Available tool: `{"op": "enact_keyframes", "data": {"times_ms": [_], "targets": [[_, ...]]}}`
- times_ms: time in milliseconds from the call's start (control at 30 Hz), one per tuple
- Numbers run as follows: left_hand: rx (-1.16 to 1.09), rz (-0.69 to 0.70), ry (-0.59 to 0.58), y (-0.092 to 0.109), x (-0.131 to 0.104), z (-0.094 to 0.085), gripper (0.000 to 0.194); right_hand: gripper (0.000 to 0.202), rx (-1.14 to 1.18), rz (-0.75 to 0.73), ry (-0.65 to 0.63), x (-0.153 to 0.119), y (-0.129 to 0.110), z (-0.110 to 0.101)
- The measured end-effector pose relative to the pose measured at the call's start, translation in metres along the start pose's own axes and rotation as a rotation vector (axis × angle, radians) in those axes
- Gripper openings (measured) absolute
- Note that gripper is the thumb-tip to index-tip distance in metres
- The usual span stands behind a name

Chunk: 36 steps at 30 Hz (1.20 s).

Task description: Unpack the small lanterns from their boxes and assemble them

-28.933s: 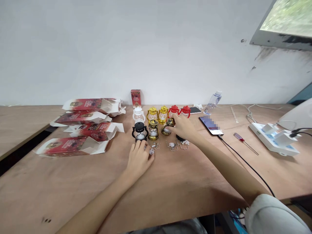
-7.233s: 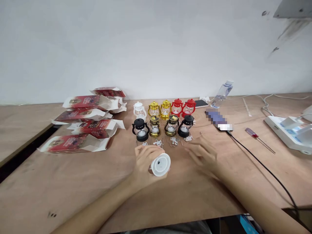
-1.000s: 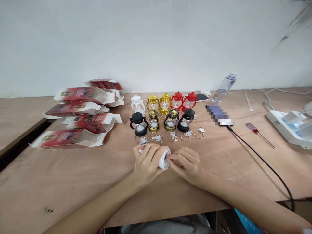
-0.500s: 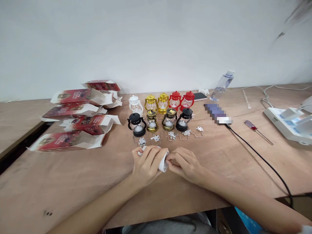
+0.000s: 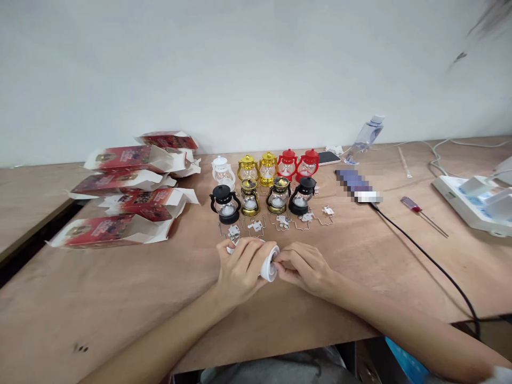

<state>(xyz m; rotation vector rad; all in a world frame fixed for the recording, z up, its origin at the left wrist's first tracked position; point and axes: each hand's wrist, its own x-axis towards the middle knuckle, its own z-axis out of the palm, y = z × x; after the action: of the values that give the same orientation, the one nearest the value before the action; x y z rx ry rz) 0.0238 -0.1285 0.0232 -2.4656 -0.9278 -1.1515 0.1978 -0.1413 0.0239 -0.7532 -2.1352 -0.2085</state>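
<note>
- The big brown worktop (image 5: 120, 298) is carrying everything here.
- Torn red and white boxes (image 5: 120, 213) are lying in a pile, well to the left of the little lamps.
- A white power strip (image 5: 472, 205) is sitting far to the right of the lamps, near the edge of the picture.
- A black cable (image 5: 432, 261) is running from a phone (image 5: 358, 186) that is lying just right of the lamps.
- A clear water bottle (image 5: 366, 140) is leaning behind the phone, by the wall.
- The left hand (image 5: 240, 269) is lying in front of the lamps, and its fingers are wrapping tight around a small white lamp (image 5: 269, 265).
- The white lamp is lying on its side in that hand, with its round bottom pointing right.
- The right hand (image 5: 306, 269) is sitting just right of the white lamp, and its fingers are pinching together at the lamp's bottom. I cannot tell if something tiny is between them.
- Nine little lamps (image 5: 264, 184) are standing in two rows: white, gold and red ones behind, black and gold ones in front.
- A red screwdriver (image 5: 416, 208) is lying right of the phone.
- Tiny wire bits (image 5: 280, 223) are lying just in front of the lamps.
</note>
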Motion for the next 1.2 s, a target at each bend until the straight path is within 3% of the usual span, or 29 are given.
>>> {"op": "enact_keyframes", "data": {"times_ms": [500, 633, 733, 933, 1100, 1200], "targets": [[-0.059, -0.084, -0.024, -0.002, -0.005, 0.002, 0.022, 0.014, 0.013, 0.002, 0.025, 0.000, 0.002, 0.001], [-0.043, -0.107, -0.045, -0.002, -0.004, 0.003, 0.022, 0.011, 0.124, 0.059, 0.015, -0.005, 0.006, 0.007], [-0.029, -0.120, -0.057, -0.003, -0.003, 0.003, 0.022, 0.007, 0.300, 0.227, -0.004, -0.009, 0.007, 0.012], [0.010, -0.134, -0.061, -0.002, 0.001, 0.002, 0.019, 0.012, 0.796, 0.722, -0.003, -0.010, 0.001, 0.020], [0.138, -0.068, -0.054, 0.000, 0.004, 0.004, 0.020, 0.019, 1.324, 1.223, 0.204, -0.002, -0.007, 0.028], [0.282, 0.064, -0.031, 0.007, 0.010, 0.009, 0.018, 0.018, 1.611, 1.445, 0.226, 0.000, -0.005, 0.034]]}}
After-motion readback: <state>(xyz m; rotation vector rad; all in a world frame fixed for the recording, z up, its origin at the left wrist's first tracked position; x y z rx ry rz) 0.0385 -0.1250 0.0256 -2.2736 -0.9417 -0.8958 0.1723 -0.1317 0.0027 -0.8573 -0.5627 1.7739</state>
